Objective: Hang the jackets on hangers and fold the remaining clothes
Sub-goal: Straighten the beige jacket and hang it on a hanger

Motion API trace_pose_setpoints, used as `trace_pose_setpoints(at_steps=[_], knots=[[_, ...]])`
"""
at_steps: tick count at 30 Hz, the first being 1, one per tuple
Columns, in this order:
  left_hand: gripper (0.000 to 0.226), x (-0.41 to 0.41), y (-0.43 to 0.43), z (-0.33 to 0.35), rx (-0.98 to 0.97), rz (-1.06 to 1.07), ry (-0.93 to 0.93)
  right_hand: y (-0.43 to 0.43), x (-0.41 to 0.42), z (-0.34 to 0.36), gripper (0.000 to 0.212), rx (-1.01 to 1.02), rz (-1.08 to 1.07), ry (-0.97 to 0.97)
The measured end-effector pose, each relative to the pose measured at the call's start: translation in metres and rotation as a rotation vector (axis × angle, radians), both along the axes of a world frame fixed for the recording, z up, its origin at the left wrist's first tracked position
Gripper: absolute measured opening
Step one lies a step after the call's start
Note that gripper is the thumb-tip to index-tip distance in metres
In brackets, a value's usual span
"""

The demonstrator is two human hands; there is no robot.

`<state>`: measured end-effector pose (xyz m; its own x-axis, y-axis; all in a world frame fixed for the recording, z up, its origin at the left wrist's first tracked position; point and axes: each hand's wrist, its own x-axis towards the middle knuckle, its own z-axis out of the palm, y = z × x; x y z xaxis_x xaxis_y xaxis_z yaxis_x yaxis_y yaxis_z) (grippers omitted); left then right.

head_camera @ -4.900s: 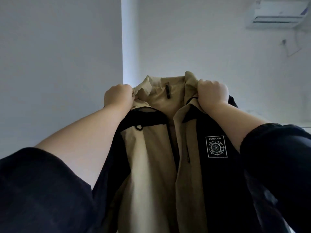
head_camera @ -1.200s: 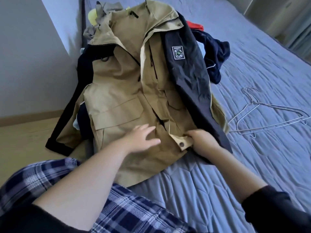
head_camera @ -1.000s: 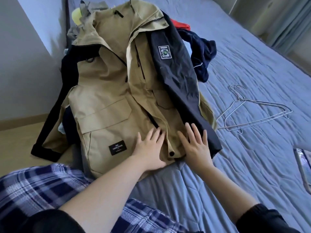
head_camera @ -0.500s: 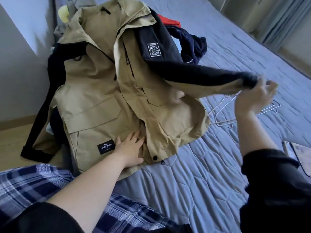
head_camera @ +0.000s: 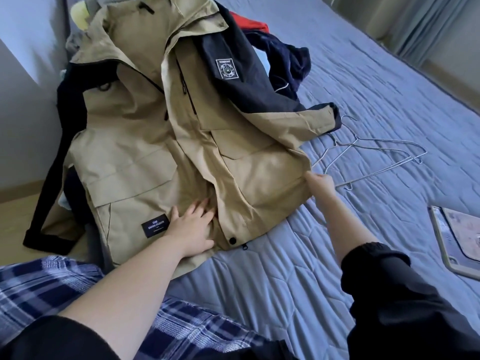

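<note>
The left hand (head_camera: 193,224) lies flat on the jacket (head_camera: 135,152) in the lower middle of the frame, fingers straight and slightly spread, pressing the front panel near the open zip, just right of a black label (head_camera: 155,226). The right hand (head_camera: 320,181), right of centre, pinches the jacket's side edge between curled fingers and thumb, and the cloth is pulled taut toward it.

The jacket is tan with black shoulders and sleeves. It is spread front-up across the left and middle of the frame on a blue quilted bed (head_camera: 272,276), its collar toward the top. One sleeve (head_camera: 306,118) stretches right, and its dark cuff ends just beside the wire hangers (head_camera: 368,157), which lie flat on the quilt right of the right hand.

Behind the jacket, near the top, lie a crumpled navy garment (head_camera: 288,58) and a red garment (head_camera: 250,22). Plaid trousers (head_camera: 39,289) fill the lower left. A flat rectangular thing (head_camera: 459,240) sits at the right edge; I cannot tell what it is.
</note>
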<state>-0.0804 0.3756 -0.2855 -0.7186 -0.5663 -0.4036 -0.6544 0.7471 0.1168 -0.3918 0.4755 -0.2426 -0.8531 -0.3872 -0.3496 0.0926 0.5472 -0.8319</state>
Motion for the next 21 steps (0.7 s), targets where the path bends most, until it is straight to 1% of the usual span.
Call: trace_pose_setpoints(at_steps=[3, 4, 5, 6, 7, 9, 11, 13, 16, 19, 21], knots=[[0.099, -0.001, 0.000, 0.000, 0.010, 0.010, 0.058, 0.011, -0.007, 0.016, 0.014, -0.330, -0.290, -0.410], [0.098, -0.001, -0.001, 0.000, 0.010, 0.016, 0.076, 0.017, -0.006, 0.016, 0.019, -0.435, -0.322, -0.507], [0.097, -0.001, -0.002, 0.000, 0.007, 0.023, 0.085, 0.023, -0.003, 0.011, 0.028, -0.506, -0.327, -0.547], [0.095, 0.000, -0.003, 0.000, 0.006, 0.028, 0.085, 0.027, 0.005, 0.004, 0.032, -0.537, -0.308, -0.577], [0.093, 0.001, -0.004, 0.001, 0.008, 0.029, 0.078, 0.028, 0.014, -0.002, 0.032, -0.491, -0.285, -0.598], [0.092, 0.002, -0.004, 0.001, 0.015, 0.027, 0.070, 0.025, 0.030, -0.015, 0.030, -0.462, -0.293, -0.707], [0.091, 0.002, -0.004, 0.002, 0.023, 0.026, 0.071, 0.016, 0.038, -0.020, 0.029, -0.485, -0.254, -0.698], [0.090, 0.002, -0.003, 0.003, 0.022, 0.023, 0.074, 0.005, 0.040, -0.020, 0.026, -0.488, -0.215, -0.631], [0.088, 0.002, -0.003, 0.005, 0.016, 0.021, 0.068, -0.006, 0.031, -0.016, 0.021, -0.413, -0.301, -0.511], [0.088, 0.002, -0.003, 0.006, 0.014, 0.023, 0.063, -0.009, 0.015, -0.012, 0.027, -0.279, -0.393, -0.360], [0.087, 0.002, -0.003, 0.006, 0.016, 0.027, 0.053, -0.002, 0.004, -0.008, 0.030, -0.210, -0.495, -0.177]])
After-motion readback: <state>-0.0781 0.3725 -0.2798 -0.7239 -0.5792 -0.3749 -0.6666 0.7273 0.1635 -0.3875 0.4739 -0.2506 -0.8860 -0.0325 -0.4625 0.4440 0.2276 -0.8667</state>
